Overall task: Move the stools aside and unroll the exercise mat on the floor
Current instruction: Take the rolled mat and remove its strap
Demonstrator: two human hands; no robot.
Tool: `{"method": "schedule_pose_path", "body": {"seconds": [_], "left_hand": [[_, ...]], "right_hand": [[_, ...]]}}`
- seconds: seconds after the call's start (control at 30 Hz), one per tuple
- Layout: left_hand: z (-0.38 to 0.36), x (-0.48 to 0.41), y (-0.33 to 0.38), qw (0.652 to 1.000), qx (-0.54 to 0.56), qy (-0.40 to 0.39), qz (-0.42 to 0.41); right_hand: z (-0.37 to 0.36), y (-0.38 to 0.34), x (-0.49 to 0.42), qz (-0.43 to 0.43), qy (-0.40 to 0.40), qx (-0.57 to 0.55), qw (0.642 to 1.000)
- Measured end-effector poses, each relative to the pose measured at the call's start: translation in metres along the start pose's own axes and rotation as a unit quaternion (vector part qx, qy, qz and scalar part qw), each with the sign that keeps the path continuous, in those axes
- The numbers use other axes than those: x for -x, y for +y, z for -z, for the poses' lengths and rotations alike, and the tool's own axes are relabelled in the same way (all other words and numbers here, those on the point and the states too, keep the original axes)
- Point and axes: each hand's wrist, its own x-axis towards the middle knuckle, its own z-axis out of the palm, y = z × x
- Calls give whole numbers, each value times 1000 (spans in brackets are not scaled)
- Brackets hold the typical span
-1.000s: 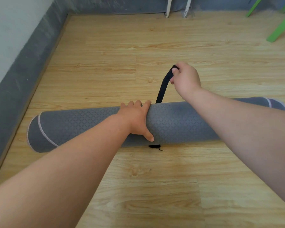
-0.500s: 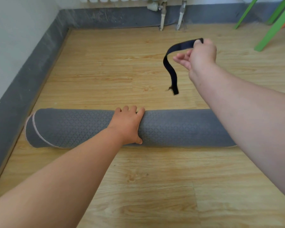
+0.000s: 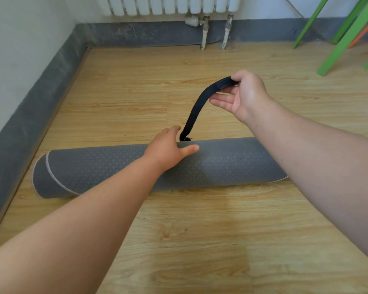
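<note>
A rolled grey exercise mat with a pale edge lies across the wooden floor, its left end near the wall. My left hand rests on top of the roll near its middle, fingers spread. My right hand is raised beyond the mat and pinches one end of a black strap. The strap hangs down in a curve, and its loose lower end dangles just behind the roll by my left fingers. Green stool legs stand at the far right.
A white radiator with two pipes hangs on the far wall. A grey skirting band runs along the left wall and the back. Bare wooden floor stretches in front of and behind the mat.
The strap came off the roll a second ago and was lifted free. Since then my right hand has lowered with it, and my left hand has opened on the mat.
</note>
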Motion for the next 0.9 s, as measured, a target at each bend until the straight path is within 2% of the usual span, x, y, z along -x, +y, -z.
{"method": "schedule_pose_path", "body": {"seconds": [0.17,0.3,0.4,0.5,0.67,0.9], "left_hand": [[-1,-2,28,978,208,-3,-27],[1,-4,39,968,251,7,-19],[4,-5,46,951,309,-13,-27],[1,-3,56,947,315,-45,-47],[-7,-4,57,946,318,-57,-8],[-10,-6,34,964,244,-90,53]], "right_hand": [[-1,3,4,-45,-41,-32,998],[1,3,6,-74,-54,-51,994],[5,3,7,-94,-77,-65,991],[7,2,6,-95,-78,-76,989],[11,3,1,-86,-62,-93,990],[27,12,-8,-66,25,-109,991]]}}
